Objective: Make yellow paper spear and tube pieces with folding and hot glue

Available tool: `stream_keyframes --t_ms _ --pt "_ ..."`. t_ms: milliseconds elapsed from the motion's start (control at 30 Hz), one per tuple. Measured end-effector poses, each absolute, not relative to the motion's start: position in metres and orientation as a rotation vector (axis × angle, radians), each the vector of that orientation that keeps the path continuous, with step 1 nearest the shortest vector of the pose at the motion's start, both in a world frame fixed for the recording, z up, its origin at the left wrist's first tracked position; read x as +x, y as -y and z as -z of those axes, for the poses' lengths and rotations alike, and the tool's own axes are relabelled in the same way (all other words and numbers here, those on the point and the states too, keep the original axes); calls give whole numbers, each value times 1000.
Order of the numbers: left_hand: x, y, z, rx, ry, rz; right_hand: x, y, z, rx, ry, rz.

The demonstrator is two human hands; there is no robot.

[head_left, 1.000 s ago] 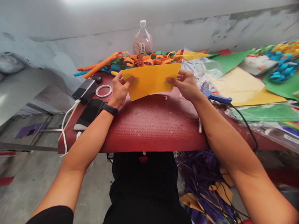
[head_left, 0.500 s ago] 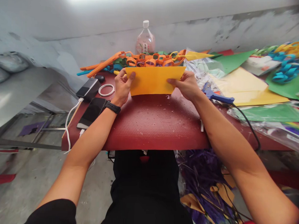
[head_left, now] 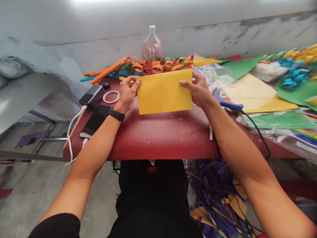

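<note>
A yellow sheet of paper (head_left: 163, 93) is held up between my two hands over the dark red table (head_left: 157, 143). My left hand (head_left: 128, 92) pinches its left edge, thumb on the near face and fingers behind. On the opposite edge, my right hand (head_left: 199, 88) grips it the same way. The fingers behind the sheet are partly hidden. Just past the paper lies a paper chain of mostly orange loops (head_left: 160, 66). A blue glue gun (head_left: 228, 103) rests to the right of my right hand.
A clear plastic bottle (head_left: 151, 46) stands by the wall. At left are a power bank (head_left: 92, 96), a black phone (head_left: 96, 120) and a white ring (head_left: 111, 97). Cream and green paper sheets (head_left: 253, 89) and blue paper loops (head_left: 295, 75) cover the right side. Purple scraps (head_left: 213, 183) lie below.
The yellow paper has tilted so more of its face shows, and its lower edge has come down and nearer. Both hands keep hold of it. The view has shifted slightly.
</note>
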State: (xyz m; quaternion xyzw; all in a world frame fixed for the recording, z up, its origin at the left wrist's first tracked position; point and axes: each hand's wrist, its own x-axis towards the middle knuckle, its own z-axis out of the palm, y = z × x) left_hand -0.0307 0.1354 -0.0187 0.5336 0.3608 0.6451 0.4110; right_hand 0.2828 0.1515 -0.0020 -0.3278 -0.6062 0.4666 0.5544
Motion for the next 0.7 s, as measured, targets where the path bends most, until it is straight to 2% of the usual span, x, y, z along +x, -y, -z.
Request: stream_keyframes --t_ms 200,567,633,700 --pt "-36 -146 35 1305 -1055 -1452 292 -166 11 -855 1554 -976" --pt "-40 -144 32 1319 -1019 -1458 296 -163 12 -854 1694 -936" --pt "-40 -143 32 1354 -995 -1465 299 -167 16 -856 1739 -860" --pt "-38 -142 31 1408 -979 -1467 300 -169 17 -880 1826 -630"
